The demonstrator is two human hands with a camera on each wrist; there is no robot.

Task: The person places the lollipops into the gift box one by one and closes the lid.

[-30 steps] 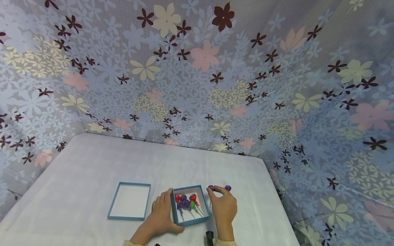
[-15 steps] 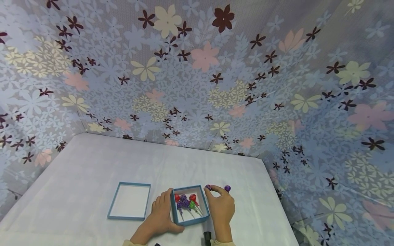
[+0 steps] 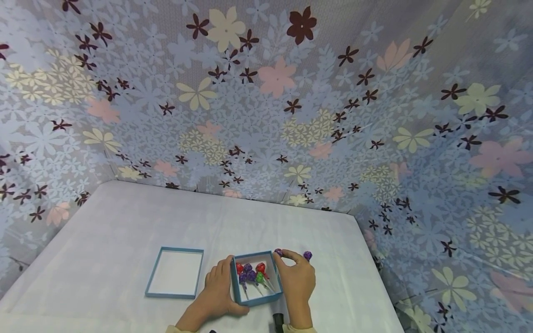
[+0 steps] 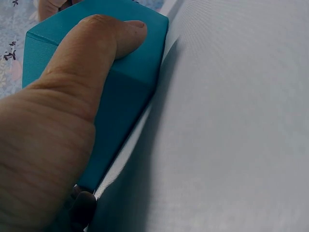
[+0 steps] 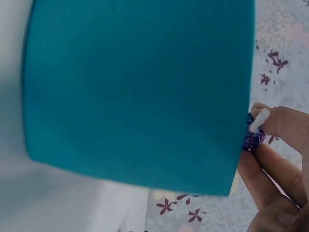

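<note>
Fingers of the right hand pinch a purple lollipop at the teal box's right rim — its white stick shows only at the wrist — while the left hand grips the box's left wall on the table.

The right hand hides most of the purple lollipop it pinches.

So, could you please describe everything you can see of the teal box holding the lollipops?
The teal box is a small open, cardboard-looking tray, white inside, sitting flat on the white tablecloth. It holds red, purple and green wrapped lollipops. The left hand grips its left side; the right hand touches its right wall.
</note>
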